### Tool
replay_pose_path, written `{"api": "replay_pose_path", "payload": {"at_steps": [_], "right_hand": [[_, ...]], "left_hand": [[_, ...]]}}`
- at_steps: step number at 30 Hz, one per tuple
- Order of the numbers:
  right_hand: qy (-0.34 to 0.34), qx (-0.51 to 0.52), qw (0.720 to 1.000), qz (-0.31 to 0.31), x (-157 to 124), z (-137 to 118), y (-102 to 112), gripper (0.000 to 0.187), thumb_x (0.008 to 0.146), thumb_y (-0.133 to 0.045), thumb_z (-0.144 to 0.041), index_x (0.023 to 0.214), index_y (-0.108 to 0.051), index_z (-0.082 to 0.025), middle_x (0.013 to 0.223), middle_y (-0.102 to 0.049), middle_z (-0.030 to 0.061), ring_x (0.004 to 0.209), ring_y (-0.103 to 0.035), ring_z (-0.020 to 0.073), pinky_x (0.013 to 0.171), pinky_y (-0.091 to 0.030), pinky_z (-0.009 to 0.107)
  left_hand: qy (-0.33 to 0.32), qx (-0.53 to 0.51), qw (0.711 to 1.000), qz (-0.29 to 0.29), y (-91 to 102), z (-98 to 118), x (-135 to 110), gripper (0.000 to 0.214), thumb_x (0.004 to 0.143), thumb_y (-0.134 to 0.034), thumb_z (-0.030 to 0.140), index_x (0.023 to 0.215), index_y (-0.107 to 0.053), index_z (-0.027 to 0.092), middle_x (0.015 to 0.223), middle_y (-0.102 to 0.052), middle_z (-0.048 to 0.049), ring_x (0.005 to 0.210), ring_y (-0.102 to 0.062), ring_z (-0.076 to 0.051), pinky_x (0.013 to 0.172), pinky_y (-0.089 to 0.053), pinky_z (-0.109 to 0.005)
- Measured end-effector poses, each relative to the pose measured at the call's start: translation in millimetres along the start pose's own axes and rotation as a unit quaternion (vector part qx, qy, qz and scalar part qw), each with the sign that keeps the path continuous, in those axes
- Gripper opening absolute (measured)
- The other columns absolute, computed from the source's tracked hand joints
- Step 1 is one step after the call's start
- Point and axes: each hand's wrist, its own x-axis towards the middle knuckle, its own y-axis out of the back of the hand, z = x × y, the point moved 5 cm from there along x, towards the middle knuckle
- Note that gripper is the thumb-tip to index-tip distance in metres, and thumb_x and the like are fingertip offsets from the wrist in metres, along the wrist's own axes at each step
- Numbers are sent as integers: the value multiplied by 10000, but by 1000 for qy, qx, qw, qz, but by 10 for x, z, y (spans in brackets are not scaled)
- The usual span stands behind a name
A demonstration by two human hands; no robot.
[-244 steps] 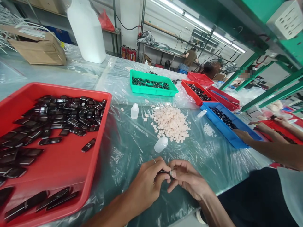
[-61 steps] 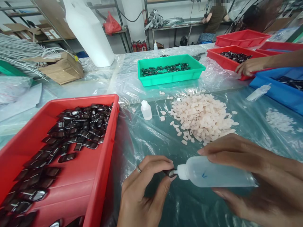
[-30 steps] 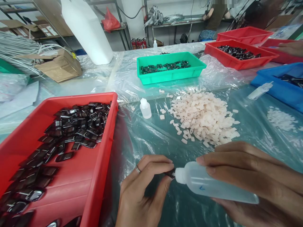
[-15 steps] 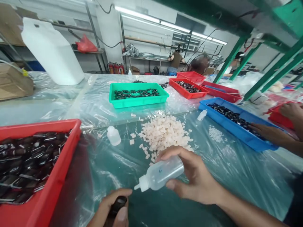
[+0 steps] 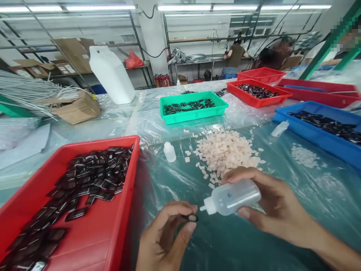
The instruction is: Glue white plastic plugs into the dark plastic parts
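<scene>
My left hand [image 5: 165, 241] pinches a small black part [image 5: 190, 217] between thumb and fingers at the bottom centre. My right hand [image 5: 275, 210] grips a translucent squeeze bottle [image 5: 232, 197] lying sideways, its white nozzle pointing left and a short gap away from the part. A heap of pale pink pieces [image 5: 224, 150] lies on the plastic sheet just beyond the bottle. The red tray [image 5: 84, 241] at my left holds several black parts [image 5: 93, 177].
A small white bottle [image 5: 169, 152] stands by the heap. Farther off are a green tray [image 5: 194, 113], red trays [image 5: 258, 92], a blue tray [image 5: 318, 133], a big white jug [image 5: 113, 75] and a cardboard box [image 5: 76, 109]. People work at a bench in the background.
The bottle nozzle touched the black part a second ago; now it is drawn back a little to the right. The view swung up and returned; my left hand still pinches the part.
</scene>
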Motion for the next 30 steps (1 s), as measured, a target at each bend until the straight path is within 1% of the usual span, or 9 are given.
{"api": "replay_pose_path", "payload": {"at_steps": [4,10,14,19,26,30], "right_hand": [[32,-41,999,-17,-19,-61,-43,447,840,-707,-177,1214,-569,-378,1135,-699,-2,1062,-687,178,842,-572,254],[58,-85,994,-27,-49,-113,-78,497,795,-714,-156,1224,-568,-363,1143,-692,-1,1052,-691,187,844,-599,277],[89,-107,990,-24,-74,-146,-86,481,789,-725,-165,1211,-582,-346,1136,-693,-7,1071,-680,179,857,-602,260],[113,-137,984,-29,-79,-163,-107,478,793,-728,-162,1222,-589,-324,1150,-688,10,1104,-664,196,877,-608,275],[116,-166,979,-28,-113,-206,-123,489,788,-715,-131,1229,-604,-313,1162,-675,22,1121,-648,214,856,-621,281],[120,-180,976,-26,-135,-228,-114,467,796,-704,-124,1215,-617,-311,1158,-670,33,1112,-652,237,912,-616,326]], "left_hand": [[-11,-34,999,-10,-10,-44,-10,110,834,-836,338,854,-748,274,912,-760,-1,907,-723,-154,834,-570,-165],[-17,-25,999,-29,-6,-30,-6,62,866,-802,269,873,-751,304,942,-757,19,907,-708,-136,806,-563,-141],[-35,-12,999,-36,-3,-23,-12,92,885,-768,204,890,-744,293,953,-751,17,905,-700,-122,813,-554,-128],[-54,11,997,-48,6,-42,-19,167,907,-711,136,928,-737,300,987,-743,25,936,-701,-118,837,-548,-132],[-79,38,993,-77,19,-27,-1,291,895,-657,42,967,-728,315,999,-743,40,945,-703,-113,829,-543,-139],[-88,45,992,-81,20,-20,9,314,889,-648,24,975,-727,315,994,-740,44,940,-700,-109,836,-546,-142]]}}
